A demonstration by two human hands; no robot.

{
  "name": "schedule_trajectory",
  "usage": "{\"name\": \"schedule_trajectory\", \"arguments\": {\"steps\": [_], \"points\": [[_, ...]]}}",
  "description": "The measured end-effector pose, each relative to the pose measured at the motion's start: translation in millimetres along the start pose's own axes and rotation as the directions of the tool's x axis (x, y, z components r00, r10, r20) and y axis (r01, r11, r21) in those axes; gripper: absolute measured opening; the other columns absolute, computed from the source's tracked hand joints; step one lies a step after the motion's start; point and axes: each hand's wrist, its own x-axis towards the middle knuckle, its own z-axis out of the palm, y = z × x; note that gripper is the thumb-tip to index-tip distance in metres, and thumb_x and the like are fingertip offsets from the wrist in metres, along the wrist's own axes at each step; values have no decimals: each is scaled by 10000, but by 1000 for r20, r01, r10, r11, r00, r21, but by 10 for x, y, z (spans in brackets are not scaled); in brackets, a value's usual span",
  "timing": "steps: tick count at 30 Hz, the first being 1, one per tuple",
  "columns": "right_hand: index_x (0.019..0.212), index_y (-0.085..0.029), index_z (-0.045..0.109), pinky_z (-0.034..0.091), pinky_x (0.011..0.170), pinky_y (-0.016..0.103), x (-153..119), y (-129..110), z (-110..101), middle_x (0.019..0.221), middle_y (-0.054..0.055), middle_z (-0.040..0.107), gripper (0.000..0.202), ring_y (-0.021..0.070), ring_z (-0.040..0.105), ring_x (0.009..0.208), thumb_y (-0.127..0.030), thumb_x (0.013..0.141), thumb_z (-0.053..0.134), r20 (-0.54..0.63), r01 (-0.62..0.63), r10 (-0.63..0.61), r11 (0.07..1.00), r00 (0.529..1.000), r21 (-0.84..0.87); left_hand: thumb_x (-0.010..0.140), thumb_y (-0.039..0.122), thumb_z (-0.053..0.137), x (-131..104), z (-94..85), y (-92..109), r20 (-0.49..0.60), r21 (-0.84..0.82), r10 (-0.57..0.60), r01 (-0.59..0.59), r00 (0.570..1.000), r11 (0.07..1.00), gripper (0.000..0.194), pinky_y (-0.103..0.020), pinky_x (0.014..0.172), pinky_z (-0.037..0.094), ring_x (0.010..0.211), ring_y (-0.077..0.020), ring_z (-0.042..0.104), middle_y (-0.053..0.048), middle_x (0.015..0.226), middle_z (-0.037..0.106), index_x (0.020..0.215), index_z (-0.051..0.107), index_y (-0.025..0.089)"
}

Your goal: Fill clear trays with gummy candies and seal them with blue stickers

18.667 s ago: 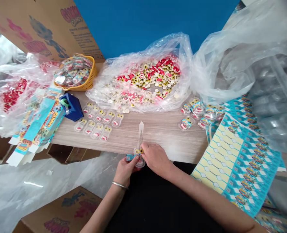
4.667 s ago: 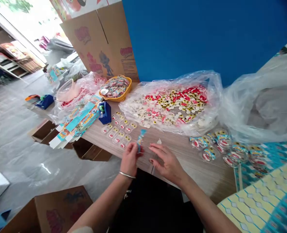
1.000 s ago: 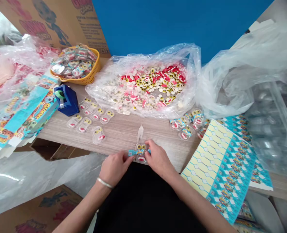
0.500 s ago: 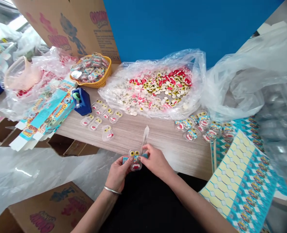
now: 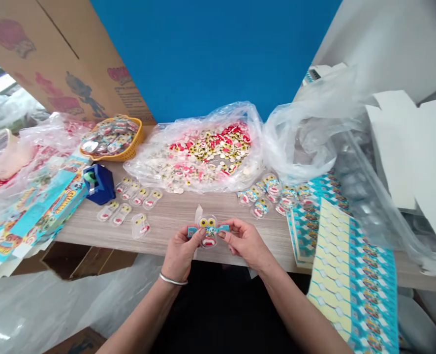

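Note:
Near the table's front edge, my left hand [image 5: 181, 250] grips a clear plastic candy pack [image 5: 209, 241] by its left side, thumb on the front. The pack shows two yellow eye-shaped gummies above red-and-white lips. Across its narrow middle lies a blue printed sticker label [image 5: 211, 230] with ends jutting out on both sides. My right hand [image 5: 245, 241] pinches the label's right end between thumb and fingers. A pale paper strip [image 5: 198, 214] lies on the table just behind the pack. Several packs without labels [image 5: 122, 214] lie to the left; labelled packs [image 5: 260, 208] lie to the right.
A clear bag of loose gummies [image 5: 210, 152] lies at the back. A yellow basket of packs [image 5: 133, 147], a blue tape dispenser [image 5: 99, 183] and flattened printed cartons [image 5: 50, 201] are leftward. Label sheets [image 5: 351, 275] overhang the right front edge, beside a clear plastic bag [image 5: 295, 142].
The view has swung right. My right hand has moved outward along the label, so its right end now sticks out straight. My left hand keeps hold of the pack.

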Motion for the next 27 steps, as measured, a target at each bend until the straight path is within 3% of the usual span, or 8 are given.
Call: {"name": "schedule_trajectory", "arguments": {"steps": [5, 7, 10, 14, 22, 24, 27], "points": [[786, -174, 592, 194, 332, 164, -95, -29, -197, 606, -45, 592, 357, 30, 371, 366, -479, 711, 760, -97, -10, 26, 987, 995, 163, 676, 321, 837, 5, 299, -52, 56, -26, -22, 23, 998, 999, 313, -230, 620, 533, 625, -114, 655, -20, 728, 732, 856, 671, 127], [778, -179, 578, 178, 332, 158, -120, -39, -274, 570, -63, 555, 380, 30, 349, 370, -479, 683, 791, -63, -52, 71, 966, 996, 254, 672, 324, 840, 1, 399, -59, 101, -61, -54, 61, 993, 996, 298, -228, 627, 533, 644, -114, 656, -25, 756, 737, 837, 680, 135], [769, -180, 564, 133, 346, 144, -140, -48, -383, 550, -82, 488, 385, 27, 332, 405, -431, 660, 835, 81, -167, 147, 905, 986, 391, 675, 337, 836, 14, 505, -73, 190, -75, -103, 119, 976, 990, 261, -221, 604, 520, 622, -102, 635, -14, 734, 721, 809, 703, 157], [780, -167, 589, 98, 363, 142, -152, -22, -491, 614, -63, 480, 343, 25, 323, 460, -366, 677, 849, 268, -251, 132, 843, 954, 476, 672, 339, 841, 61, 565, -95, 300, -50, -160, 182, 941, 982, 225, -218, 580, 502, 584, -90, 608, -6, 707, 702, 782, 723, 183], [899, -184, 601, 92, 365, 146, -156, 44, -467, 675, -49, 502, 367, 33, 319, 481, -374, 696, 841, 304, -271, 128, 826, 944, 493, 639, 322, 862, 111, 545, -91, 347, -45, -189, 217, 919, 975, 230, -227, 588, 506, 596, -103, 614, -19, 711, 713, 766, 731, 182], [934, -206, 585, 127, 370, 147, -145, 58, -408, 712, -46, 521, 395, 45, 360, 496, -391, 691, 836, 252, -247, 136, 839, 958, 485, 643, 332, 858, 111, 534, -79, 326, -40, -179, 203, 928, 978, 236, -227, 578, 502, 587, -100, 605, -12, 710, 708, 774, 728, 185], [893, -225, 574, 290, 427, 169, -119, 77, -325, 758, -46, 552, 367, 74, 447, 559, -391, 684, 826, -47, -12, 34, 917, 998, 398, 642, 344, 855, 118, 519, -71, 248, -19, -130, 139, 960, 990, 271, -229, 574, 499, 593, -104, 607, -9, 709, 706, 792, 714, 169]]}}
